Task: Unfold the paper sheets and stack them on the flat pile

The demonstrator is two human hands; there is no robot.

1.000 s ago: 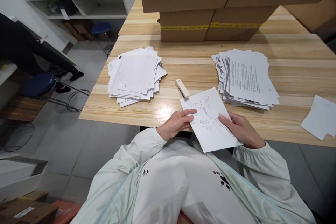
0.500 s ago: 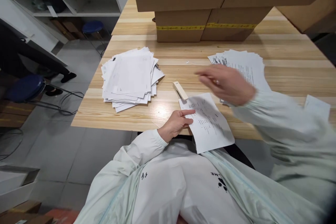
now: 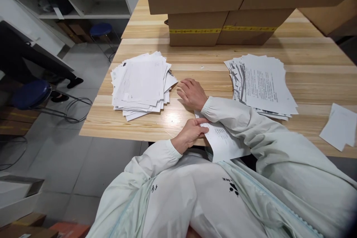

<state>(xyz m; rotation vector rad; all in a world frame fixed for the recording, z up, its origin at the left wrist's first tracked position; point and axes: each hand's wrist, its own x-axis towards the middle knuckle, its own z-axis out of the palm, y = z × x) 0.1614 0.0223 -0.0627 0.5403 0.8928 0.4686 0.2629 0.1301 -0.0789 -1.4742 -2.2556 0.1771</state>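
A sheet of printed paper (image 3: 223,141) lies over the table's front edge, its near end hanging over my lap. My left hand (image 3: 189,132) pinches its left edge between thumb and fingers. Just above it, my right hand (image 3: 192,95) is closed over the spot where the cream stapler lay at the paper's top corner. The stapler itself is hidden under the hand. My right forearm crosses over the upper part of the sheet and covers some of its print.
An untidy stack of papers (image 3: 143,81) sits to the left, and another printed stack (image 3: 263,81) to the right. Small white sheets (image 3: 338,124) rest near the right front edge. Cardboard boxes (image 3: 195,29) stand at the table's back. A blue stool (image 3: 32,93) is on the floor.
My right hand has swung left and down from above the right stack onto the stapler, covering it. The left hand keeps its pinch on the paper.
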